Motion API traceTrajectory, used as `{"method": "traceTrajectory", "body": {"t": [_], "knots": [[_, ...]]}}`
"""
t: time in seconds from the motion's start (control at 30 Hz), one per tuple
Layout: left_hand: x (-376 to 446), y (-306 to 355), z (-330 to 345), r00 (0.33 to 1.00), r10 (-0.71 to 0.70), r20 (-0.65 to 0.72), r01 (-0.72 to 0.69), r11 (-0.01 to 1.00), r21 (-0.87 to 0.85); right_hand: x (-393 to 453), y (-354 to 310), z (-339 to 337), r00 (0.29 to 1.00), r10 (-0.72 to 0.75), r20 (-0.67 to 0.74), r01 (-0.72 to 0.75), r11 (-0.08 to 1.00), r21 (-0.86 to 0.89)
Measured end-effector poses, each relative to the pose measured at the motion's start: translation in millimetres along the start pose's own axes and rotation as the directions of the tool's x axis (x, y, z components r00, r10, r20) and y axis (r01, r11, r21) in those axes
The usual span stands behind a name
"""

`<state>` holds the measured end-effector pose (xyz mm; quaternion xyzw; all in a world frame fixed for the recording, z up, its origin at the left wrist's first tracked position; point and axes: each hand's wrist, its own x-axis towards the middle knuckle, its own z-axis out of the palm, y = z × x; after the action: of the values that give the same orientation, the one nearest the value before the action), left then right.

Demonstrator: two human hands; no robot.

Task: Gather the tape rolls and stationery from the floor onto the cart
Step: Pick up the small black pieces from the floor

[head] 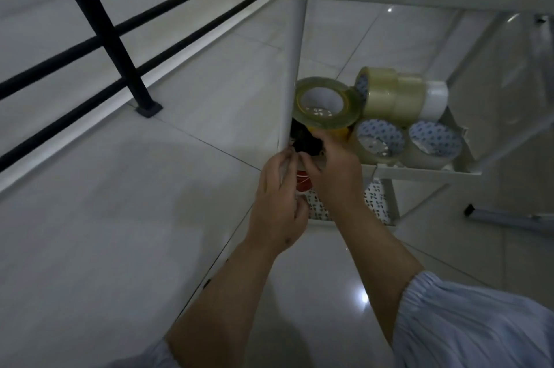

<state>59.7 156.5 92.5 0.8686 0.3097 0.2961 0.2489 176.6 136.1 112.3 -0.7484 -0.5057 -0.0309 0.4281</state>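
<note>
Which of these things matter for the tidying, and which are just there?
Part of the job: tape rolls on the cart shelf; dark item at both hands, left and right.

Just there: black railing; grey bar on the floor.

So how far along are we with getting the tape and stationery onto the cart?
Well along. Several tape rolls already sit on the cart's middle shelf, some flat, some on edge. In hand: the left hand and right hand work at that shelf's near corner around a dark item under a yellowish roll; what it is and who grips it is unclear. The visible floor shows nothing left.
</note>
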Motion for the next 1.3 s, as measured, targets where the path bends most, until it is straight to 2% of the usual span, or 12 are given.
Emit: {"method": "traceTrajectory", "body": {"t": [0.2,0.33,0.43,0.5,0.6,0.7,0.77,0.83,0.9,1.03,1.2,1.3], "knots": [[-4.4,-8.2,-1.7,0.999,-0.053,-0.002,0.052,0.994,-0.093,-4.9,0.2,5.9,0.993,-0.069,-0.098,0.063,0.996,-0.062],[-28.4,-31.1,-6.7,0.983,-0.182,0.010,0.182,0.980,-0.082,-39.7,0.9,13.7,0.973,-0.109,-0.205,0.083,0.988,-0.131],[-53.2,-51.5,-10.4,0.956,-0.287,0.056,0.289,0.956,-0.053,-72.7,-2.5,32.4,0.982,-0.062,-0.179,0.040,0.992,-0.124],[-71.0,-66.1,-12.7,0.936,-0.342,0.087,0.346,0.938,-0.034,-93.4,-2.2,51.2,0.995,-0.067,-0.068,0.060,0.993,-0.098],[-96.2,-89.3,-13.0,0.901,-0.415,0.127,0.421,0.907,-0.018,-123.0,1.4,82.9,0.973,-0.023,0.229,0.040,0.997,-0.069],[-118.7,-108.3,-8.4,0.852,-0.469,0.232,0.481,0.877,0.003,-150.9,7.3,110.1,0.848,0.131,0.513,-0.100,0.991,-0.088],[-134.6,-121.6,-2.8,0.824,-0.465,0.323,0.475,0.878,0.053,-168.7,12.2,122.6,0.718,0.222,0.659,-0.191,0.974,-0.121],[-146.7,-136.7,2.4,0.780,-0.477,0.405,0.478,0.872,0.105,-184.4,19.2,132.4,0.594,0.259,0.762,-0.201,0.965,-0.172],[-153.0,-149.7,6.4,0.718,-0.507,0.477,0.496,0.853,0.160,-194.5,23.8,139.9,0.546,0.261,0.796,-0.205,0.963,-0.175],[-152.6,-158.1,11.2,0.654,-0.490,0.576,0.498,0.852,0.161,-197.2,27.6,156.6,0.594,0.221,0.773,-0.218,0.970,-0.109],[-148.6,-145.8,18.5,0.643,-0.456,0.615,0.476,0.867,0.144,-193.1,28.6,161.9,0.643,0.236,0.729,-0.256,0.963,-0.086],[-141.3,-131.3,17.5,0.679,-0.448,0.581,0.482,0.870,0.108,-186.3,31.1,150.0,0.695,0.179,0.696,-0.213,0.976,-0.038]]}}
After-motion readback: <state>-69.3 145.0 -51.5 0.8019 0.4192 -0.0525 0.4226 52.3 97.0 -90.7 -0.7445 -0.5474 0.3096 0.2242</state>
